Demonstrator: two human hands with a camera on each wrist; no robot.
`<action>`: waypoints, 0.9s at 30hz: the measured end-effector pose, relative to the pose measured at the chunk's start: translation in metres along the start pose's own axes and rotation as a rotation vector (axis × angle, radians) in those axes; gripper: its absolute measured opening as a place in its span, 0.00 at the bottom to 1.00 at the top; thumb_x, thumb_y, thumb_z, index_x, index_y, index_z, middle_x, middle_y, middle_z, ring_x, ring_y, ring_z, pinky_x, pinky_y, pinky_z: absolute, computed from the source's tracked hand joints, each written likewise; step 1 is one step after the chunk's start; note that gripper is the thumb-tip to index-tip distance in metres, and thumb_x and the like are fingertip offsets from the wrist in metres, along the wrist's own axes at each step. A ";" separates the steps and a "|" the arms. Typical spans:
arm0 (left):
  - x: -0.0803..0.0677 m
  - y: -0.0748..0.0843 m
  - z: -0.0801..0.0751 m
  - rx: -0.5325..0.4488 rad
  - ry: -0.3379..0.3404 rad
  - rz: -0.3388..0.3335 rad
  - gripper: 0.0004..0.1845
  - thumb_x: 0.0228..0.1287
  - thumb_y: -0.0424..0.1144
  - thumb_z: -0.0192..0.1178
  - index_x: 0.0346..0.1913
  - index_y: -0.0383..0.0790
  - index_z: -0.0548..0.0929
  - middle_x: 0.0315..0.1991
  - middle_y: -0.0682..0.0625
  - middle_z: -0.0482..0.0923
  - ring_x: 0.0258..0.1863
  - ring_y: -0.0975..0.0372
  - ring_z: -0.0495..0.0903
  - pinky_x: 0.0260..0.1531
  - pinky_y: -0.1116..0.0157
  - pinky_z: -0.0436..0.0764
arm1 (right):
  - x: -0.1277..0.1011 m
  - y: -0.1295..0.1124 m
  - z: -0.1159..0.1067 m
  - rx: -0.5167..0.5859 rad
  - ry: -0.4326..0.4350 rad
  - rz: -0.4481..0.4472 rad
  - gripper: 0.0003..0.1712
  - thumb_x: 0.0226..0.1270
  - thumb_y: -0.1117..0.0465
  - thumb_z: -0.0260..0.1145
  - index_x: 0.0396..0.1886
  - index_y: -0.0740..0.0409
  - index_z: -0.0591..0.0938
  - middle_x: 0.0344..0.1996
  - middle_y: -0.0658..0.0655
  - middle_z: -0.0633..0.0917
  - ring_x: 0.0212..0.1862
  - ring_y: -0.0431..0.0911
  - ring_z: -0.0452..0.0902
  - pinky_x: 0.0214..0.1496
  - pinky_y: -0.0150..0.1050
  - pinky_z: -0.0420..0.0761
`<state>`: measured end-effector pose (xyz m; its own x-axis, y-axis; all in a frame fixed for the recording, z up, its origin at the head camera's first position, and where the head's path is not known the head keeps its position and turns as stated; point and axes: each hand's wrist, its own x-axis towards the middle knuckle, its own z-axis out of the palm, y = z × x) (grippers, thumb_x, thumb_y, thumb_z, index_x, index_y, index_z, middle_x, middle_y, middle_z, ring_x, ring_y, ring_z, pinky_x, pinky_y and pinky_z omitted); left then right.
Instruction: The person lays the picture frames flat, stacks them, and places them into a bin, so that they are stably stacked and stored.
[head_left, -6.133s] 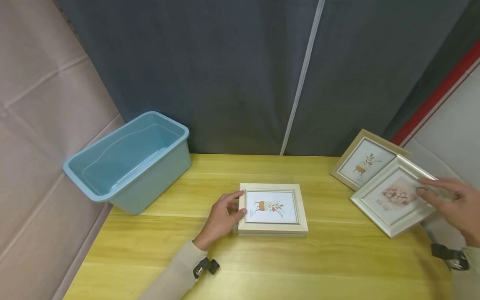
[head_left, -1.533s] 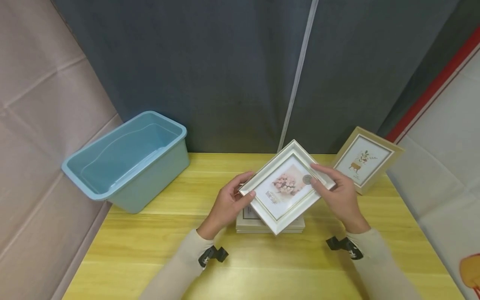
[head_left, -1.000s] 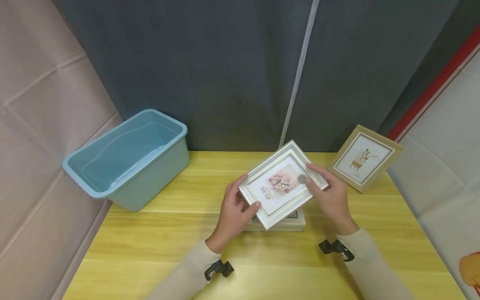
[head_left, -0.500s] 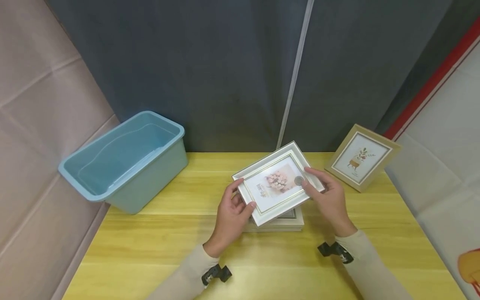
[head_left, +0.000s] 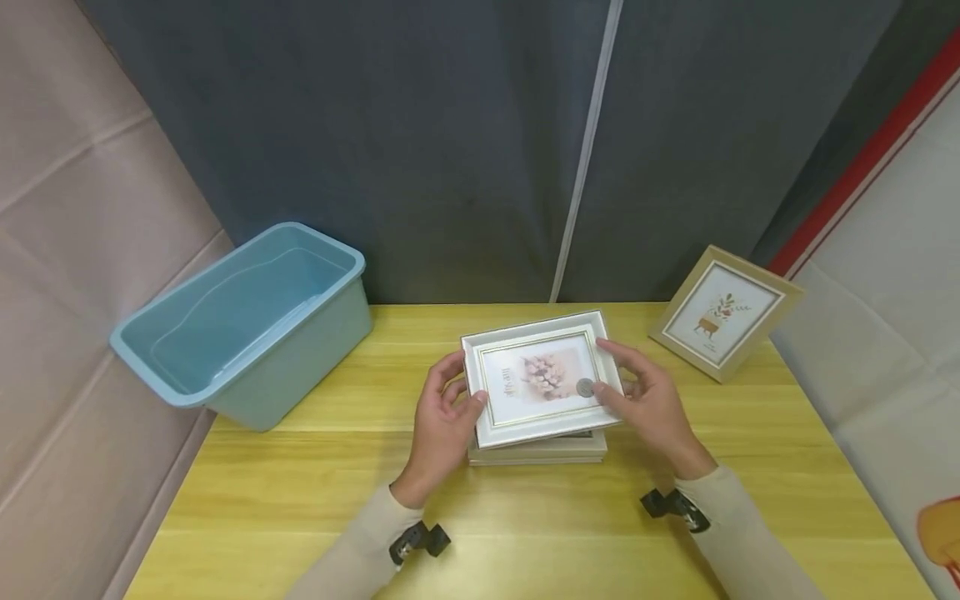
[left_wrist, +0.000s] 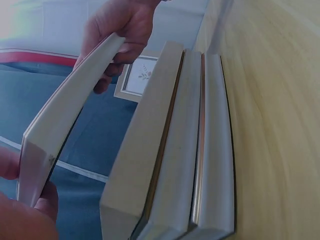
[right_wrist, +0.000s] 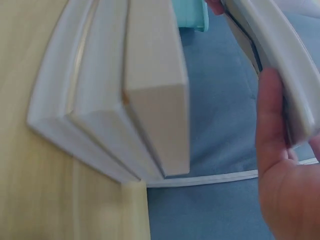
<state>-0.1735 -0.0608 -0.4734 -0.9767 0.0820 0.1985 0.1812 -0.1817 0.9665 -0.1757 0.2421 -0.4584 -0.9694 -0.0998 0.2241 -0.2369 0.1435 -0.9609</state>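
Rotated since half a second ago: the white photo frame (head_left: 542, 377) now sits almost square over the stack of frames (head_left: 537, 448), its long axis left-right, where it was skewed corner-up before. It has also come lower and nearer the stack.

Left hand (head_left: 438, 417) grips the frame's left short edge, thumb on the front face, fingers curled behind. Right hand (head_left: 648, 404) grips the right short edge, thumb pressed on the glass by the small round sticker, fingers curled under. Both hands equally near, one per end.

Frame is held in the air directly above the stack, slightly offset toward the back, not touching it. The stack lies flat on the yellow wooden table (head_left: 300, 500).

Head view shows alignment but not the gap. Left wrist view shows it: the held frame (left_wrist: 65, 115) is tilted and clearly apart from the stack (left_wrist: 175, 150), which reads as layered edges there. Right wrist view shows the same gap, with the thumb (right_wrist: 272, 135) against the frame's edge.

Tan photo frame (head_left: 723, 312) leans upright at back right. Blue plastic bin (head_left: 247, 325) sits at left.
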 end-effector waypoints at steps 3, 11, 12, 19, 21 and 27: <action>0.004 -0.003 -0.005 0.034 -0.001 -0.003 0.32 0.72 0.22 0.59 0.75 0.42 0.69 0.70 0.39 0.71 0.66 0.46 0.79 0.58 0.63 0.86 | -0.002 0.004 -0.002 -0.127 -0.027 0.009 0.32 0.73 0.70 0.68 0.76 0.58 0.75 0.69 0.60 0.78 0.48 0.36 0.88 0.43 0.35 0.90; 0.011 -0.009 -0.016 0.236 0.044 -0.071 0.28 0.75 0.31 0.62 0.74 0.51 0.74 0.67 0.46 0.79 0.60 0.52 0.81 0.53 0.67 0.86 | -0.005 0.012 -0.004 -0.263 -0.117 0.028 0.29 0.76 0.64 0.69 0.74 0.51 0.78 0.70 0.61 0.79 0.48 0.42 0.85 0.45 0.32 0.87; 0.012 -0.009 -0.017 0.260 0.050 -0.081 0.28 0.75 0.32 0.63 0.74 0.52 0.74 0.66 0.47 0.79 0.58 0.53 0.81 0.52 0.67 0.85 | -0.005 0.013 -0.004 -0.264 -0.123 0.026 0.29 0.76 0.65 0.69 0.74 0.52 0.78 0.68 0.62 0.80 0.45 0.42 0.85 0.39 0.33 0.87; 0.016 -0.014 -0.021 0.340 0.049 -0.111 0.26 0.73 0.35 0.65 0.71 0.55 0.77 0.61 0.48 0.83 0.52 0.55 0.80 0.46 0.65 0.81 | -0.008 0.016 -0.001 -0.308 -0.116 0.044 0.31 0.74 0.64 0.70 0.75 0.51 0.77 0.60 0.60 0.82 0.43 0.41 0.81 0.25 0.34 0.80; 0.016 -0.016 -0.021 0.350 0.042 -0.120 0.26 0.73 0.35 0.66 0.71 0.55 0.77 0.61 0.48 0.83 0.51 0.55 0.80 0.46 0.65 0.81 | -0.009 0.016 0.000 -0.327 -0.113 0.065 0.31 0.74 0.63 0.71 0.75 0.50 0.77 0.58 0.59 0.82 0.44 0.42 0.81 0.27 0.34 0.82; 0.017 -0.018 -0.021 0.384 0.021 -0.146 0.27 0.72 0.36 0.66 0.71 0.56 0.77 0.61 0.48 0.83 0.51 0.56 0.80 0.45 0.65 0.81 | -0.012 0.020 -0.001 -0.370 -0.115 0.065 0.32 0.74 0.63 0.71 0.75 0.52 0.77 0.57 0.59 0.82 0.44 0.43 0.80 0.32 0.34 0.84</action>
<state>-0.1960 -0.0768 -0.4910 -0.9967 0.0594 0.0550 0.0663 0.2093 0.9756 -0.1691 0.2467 -0.4802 -0.9747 -0.1855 0.1251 -0.2028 0.4968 -0.8438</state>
